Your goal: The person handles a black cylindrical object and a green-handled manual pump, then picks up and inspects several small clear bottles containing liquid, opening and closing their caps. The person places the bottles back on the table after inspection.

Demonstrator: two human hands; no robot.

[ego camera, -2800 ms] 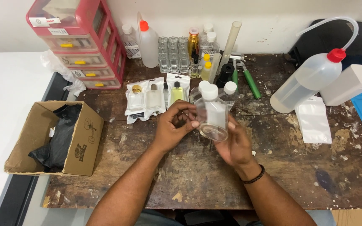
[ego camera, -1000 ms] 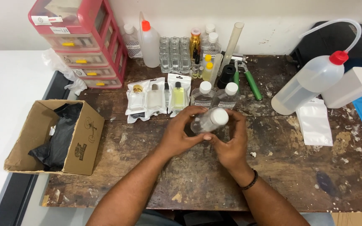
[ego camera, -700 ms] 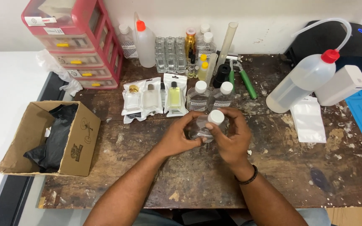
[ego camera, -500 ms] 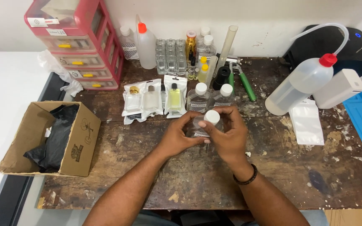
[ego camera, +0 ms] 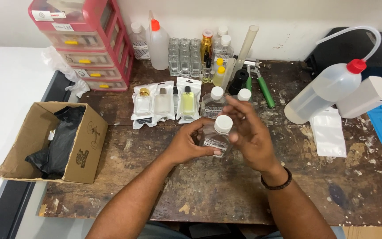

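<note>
A small clear bottle with a white cap (ego camera: pixel 217 135) stands upright over the middle of the worn wooden table (ego camera: pixel 226 194). My left hand (ego camera: pixel 186 144) grips its body from the left. My right hand (ego camera: pixel 250 132) is just to the right of the cap with the fingers spread, apart from the bottle. Two more clear bottles with white caps (ego camera: pixel 212 102) (ego camera: pixel 243 96) stand right behind my hands.
Three plastic pouches with small perfume bottles (ego camera: pixel 162 104) lie behind my left hand. A cardboard box with a black bag (ego camera: pixel 54 141) sits at the left edge, a red drawer unit (ego camera: pixel 85 44) behind it. A large squeeze bottle with a red cap (ego camera: pixel 323 90) and white pouches (ego camera: pixel 328 132) are at the right.
The bottle was held tilted in both hands and has been brought upright. My right hand has let go of the cap and opened.
</note>
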